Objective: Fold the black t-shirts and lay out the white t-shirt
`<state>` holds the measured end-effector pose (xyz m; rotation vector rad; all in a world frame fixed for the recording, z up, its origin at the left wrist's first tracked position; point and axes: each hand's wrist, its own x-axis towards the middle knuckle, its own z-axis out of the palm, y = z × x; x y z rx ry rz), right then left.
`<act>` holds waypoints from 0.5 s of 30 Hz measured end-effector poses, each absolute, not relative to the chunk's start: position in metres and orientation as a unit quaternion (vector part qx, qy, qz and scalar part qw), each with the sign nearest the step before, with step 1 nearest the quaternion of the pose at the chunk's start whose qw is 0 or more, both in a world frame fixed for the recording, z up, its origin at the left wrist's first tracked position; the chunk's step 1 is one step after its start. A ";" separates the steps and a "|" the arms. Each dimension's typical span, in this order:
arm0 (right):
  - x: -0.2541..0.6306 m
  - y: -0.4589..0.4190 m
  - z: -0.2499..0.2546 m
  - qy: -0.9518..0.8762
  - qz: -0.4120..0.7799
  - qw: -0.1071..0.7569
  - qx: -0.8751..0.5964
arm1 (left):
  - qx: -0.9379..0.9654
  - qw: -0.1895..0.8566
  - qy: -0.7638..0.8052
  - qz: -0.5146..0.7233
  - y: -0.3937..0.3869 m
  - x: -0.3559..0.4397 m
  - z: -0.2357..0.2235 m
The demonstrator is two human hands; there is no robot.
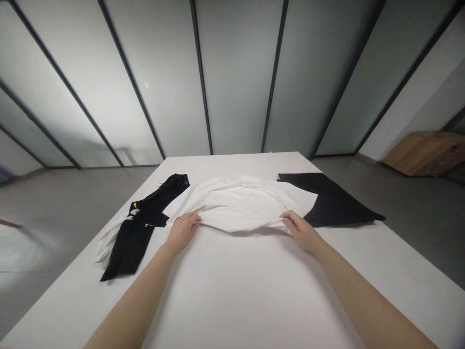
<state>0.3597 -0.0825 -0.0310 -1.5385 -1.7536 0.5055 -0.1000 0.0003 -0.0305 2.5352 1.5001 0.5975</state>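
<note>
A white T-shirt [240, 206] is spread across the middle of the table, with loose wrinkles over its body. My left hand [184, 228] pinches its near edge on the left side. On the right, my right hand [298, 230] grips the same near edge between thumb and fingers. Between the two hands the edge sags and lifts slightly off the tabletop. The sleeves fan out to either side, the right one overlapping a black garment [330, 201].
The white table [240, 291] stretches away toward frosted glass panels [240, 77]. Left of the shirt lie black clothes [134, 242] with a yellow mark, partly over a pale garment [109, 240]. A wooden cabinet [423, 152] stands on the floor at far right.
</note>
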 end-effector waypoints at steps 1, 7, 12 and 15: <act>0.358 -0.083 -0.030 -0.671 0.202 0.381 -0.603 | 0.835 0.066 0.509 0.198 0.000 -0.099 -0.029; 0.364 -0.077 -0.033 -0.634 0.233 0.429 -0.600 | 0.800 0.218 0.482 0.282 -0.007 -0.102 -0.023; 0.374 -0.068 -0.038 -0.631 0.143 0.418 -0.638 | 0.740 0.194 0.563 0.314 -0.001 -0.100 -0.032; 0.373 -0.071 -0.034 -0.674 0.049 0.400 -0.619 | 0.751 0.095 0.577 0.305 -0.001 -0.097 -0.033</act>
